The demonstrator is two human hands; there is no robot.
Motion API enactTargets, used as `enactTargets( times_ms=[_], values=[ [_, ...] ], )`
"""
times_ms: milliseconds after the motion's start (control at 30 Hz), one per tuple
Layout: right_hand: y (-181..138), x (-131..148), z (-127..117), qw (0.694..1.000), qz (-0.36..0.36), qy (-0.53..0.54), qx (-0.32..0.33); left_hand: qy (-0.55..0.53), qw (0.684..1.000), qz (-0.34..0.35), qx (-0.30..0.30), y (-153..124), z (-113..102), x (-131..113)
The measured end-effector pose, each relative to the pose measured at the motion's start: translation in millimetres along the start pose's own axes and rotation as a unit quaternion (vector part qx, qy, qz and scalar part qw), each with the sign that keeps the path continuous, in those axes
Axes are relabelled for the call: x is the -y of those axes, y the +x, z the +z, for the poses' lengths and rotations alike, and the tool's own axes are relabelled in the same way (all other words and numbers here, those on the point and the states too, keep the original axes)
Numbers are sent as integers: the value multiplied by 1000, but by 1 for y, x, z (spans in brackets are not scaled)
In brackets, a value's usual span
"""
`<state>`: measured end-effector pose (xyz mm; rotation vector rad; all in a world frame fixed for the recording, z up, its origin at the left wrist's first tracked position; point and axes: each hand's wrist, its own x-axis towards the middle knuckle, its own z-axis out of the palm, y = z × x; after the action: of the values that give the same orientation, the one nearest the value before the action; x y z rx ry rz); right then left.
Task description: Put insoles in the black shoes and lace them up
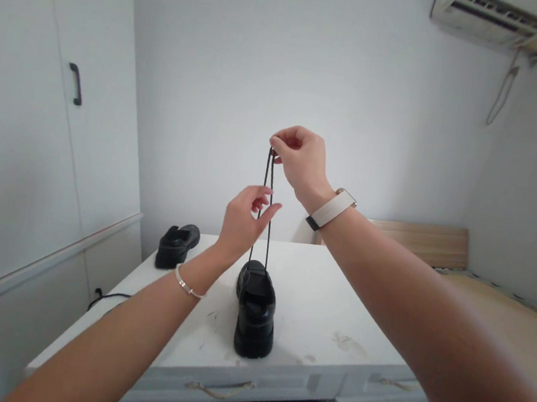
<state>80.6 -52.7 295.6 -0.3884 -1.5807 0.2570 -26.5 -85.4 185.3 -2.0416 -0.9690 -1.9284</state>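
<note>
A black chunky-soled shoe (255, 311) stands on the white desk (331, 328), heel toward me. Two strands of its black lace (268, 181) run straight up from it. My right hand (300, 159), with a pale watch band on the wrist, is raised above the shoe and pinches the top ends of the lace. My left hand (243, 221), a thin bracelet on its wrist, sits lower with thumb and fingers closing on the lace about halfway up.
A second black shoe (177, 245) lies at the desk's far left corner. A white wardrobe (35, 131) stands to the left, a wooden bed frame (484, 289) to the right. An air conditioner (495, 16) hangs on the wall. Desk drawers face me.
</note>
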Motion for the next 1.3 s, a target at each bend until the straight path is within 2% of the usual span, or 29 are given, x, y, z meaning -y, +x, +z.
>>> enactTargets(
  times_ms=[100,233,400,567,667,733,800,867,933,967,1133,1300],
  values=[
    [-5,6,-1,1000,7,13,-1,3,1000,14,8,30,1,-15],
    [-8,8,-6,998,36,44,-19,47,999,-1,-7,53,2,-18],
    [-14,0,-15,988,102,115,-27,120,992,37,18,63,-2,-13],
    [-21,-6,-23,957,186,224,-6,136,986,63,66,63,-7,-12],
    [-20,-13,-34,934,233,269,-20,81,994,41,54,63,-11,-6],
    [-18,-23,-47,922,256,285,-59,-19,999,-22,37,63,-17,6],
    [-18,-39,-65,911,280,284,-109,-147,982,-114,12,60,-29,23],
    [-23,-59,-87,903,301,266,-155,-236,949,-209,-22,53,-47,43],
    [-34,-82,-111,901,309,243,-185,-278,910,-299,-66,41,-69,66],
    [-42,-94,-123,901,312,231,-196,-279,902,-320,-77,33,-80,77],
    [-100,-153,-169,896,339,178,-225,-260,884,-374,-105,-22,-127,122],
    [-164,-199,-193,892,362,144,-229,-213,876,-414,-128,-78,-151,148]
  ],
)
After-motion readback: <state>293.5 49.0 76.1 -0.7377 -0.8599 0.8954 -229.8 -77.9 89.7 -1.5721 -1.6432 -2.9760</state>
